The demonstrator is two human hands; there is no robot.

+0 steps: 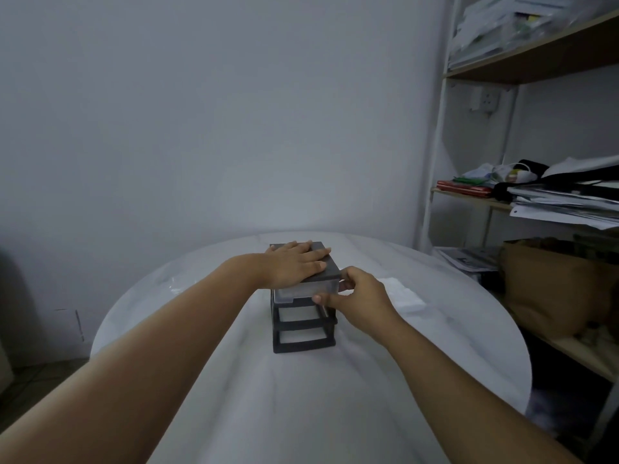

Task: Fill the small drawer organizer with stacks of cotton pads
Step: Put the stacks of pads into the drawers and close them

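Note:
A small black drawer organizer point(303, 343) with three tiers stands on the white round table point(234, 380). My left hand point(294, 262) lies flat on its dark top, fingers spread. My right hand point(355, 293) pinches the front right corner of the translucent top drawer point(294, 293), which sits slightly out of the frame. The two lower slots look see-through; I cannot tell what is in them. A white stack of cotton pads point(403, 293) lies on the table just right of the organizer, partly hidden behind my right hand.
A shelf unit point(522, 202) with piled papers, cloths and a brown paper bag point(552, 289) stands close to the table's right edge. A plain wall is behind the table. A clear wrapper point(174, 286) lies at the table's left rim.

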